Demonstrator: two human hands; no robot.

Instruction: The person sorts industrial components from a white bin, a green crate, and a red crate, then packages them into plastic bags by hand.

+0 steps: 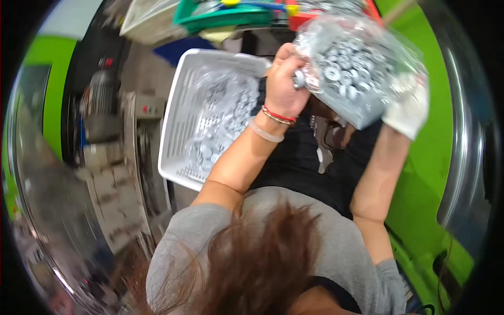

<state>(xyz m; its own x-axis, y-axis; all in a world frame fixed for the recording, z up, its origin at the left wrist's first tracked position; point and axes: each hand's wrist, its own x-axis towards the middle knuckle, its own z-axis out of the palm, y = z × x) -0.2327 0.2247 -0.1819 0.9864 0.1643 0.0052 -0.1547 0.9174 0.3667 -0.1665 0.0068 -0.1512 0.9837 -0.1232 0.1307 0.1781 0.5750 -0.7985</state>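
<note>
A clear plastic bag [362, 113] full of small grey ring-shaped parts [346, 68] is held up in front of me, above my lap. My left hand [286, 86], bare, closes its fingers on the bag's left edge. One or two grey rings [299, 79] show right beside those fingers; whether they lie inside the bag or are held apart from it, I cannot tell. At the bag's right side, my right hand [408, 107] in a white glove grips the plastic, its fingertips partly hidden by the film.
Left of my lap stands a white slotted plastic basket [176, 118] holding more bagged grey parts [220, 115]. Beyond are a green tray [226, 20], a red bin [375, 11] and a pale crate [139, 23]. A motor [102, 100] sits at far left, a green panel [425, 173] at right.
</note>
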